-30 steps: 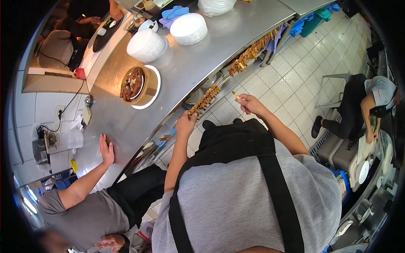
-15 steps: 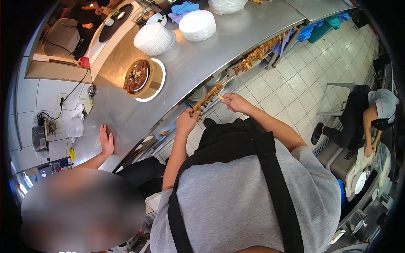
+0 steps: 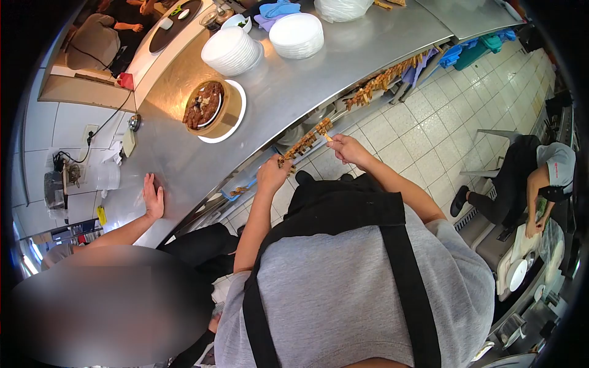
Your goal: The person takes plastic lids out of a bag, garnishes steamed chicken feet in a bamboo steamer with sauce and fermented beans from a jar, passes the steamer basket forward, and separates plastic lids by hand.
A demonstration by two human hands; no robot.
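Note:
A row of wooden clothespins (image 3: 307,144) runs along the front edge of the steel counter. My left hand (image 3: 272,175) is closed at its near end, where the fingers partly hide the pins. At the far end, my right hand (image 3: 348,149) pinches a single light wooden clothespin (image 3: 327,137) close against the row. A longer, denser row of clothespins (image 3: 380,83) hangs farther along the same edge.
On the steel counter (image 3: 288,86) stand a bamboo steamer (image 3: 230,110) of dark food on a white plate (image 3: 240,119), and stacked white plates (image 3: 230,52). A co-worker's hand (image 3: 153,197) rests at left. Another person (image 3: 534,178) sits at right beside a chair (image 3: 488,153).
My right hand has shifted slightly right with the clothespin, while my left hand stays at the row's near end. The whole view has shifted a little.

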